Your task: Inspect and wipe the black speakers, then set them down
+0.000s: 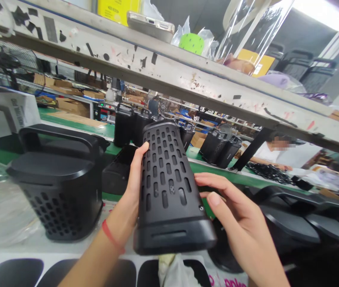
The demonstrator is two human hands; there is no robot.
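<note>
A black housing with rows of slotted holes (169, 167) is held up in front of me, tilted with its near end low. My left hand (135, 175) grips its left side, thumb laid along the slotted face; the other fingers are hidden behind it. On the right, my right hand (232, 211) has its fingers loosely bent and apart, fingertips at the housing's side edge and thumb off the surface. A small screw (201, 208) shows near the lower right corner. To the left stands a similar black unit with a carry handle (58, 179).
More black handled units (289, 219) stand at the right, others (124, 125) along the green bench (76, 123). Overhead runs a shelf (172, 65) carrying a phone (150, 26) and green tape roll (191, 43). Across the bench a person (272, 151) sits by black parts (269, 172).
</note>
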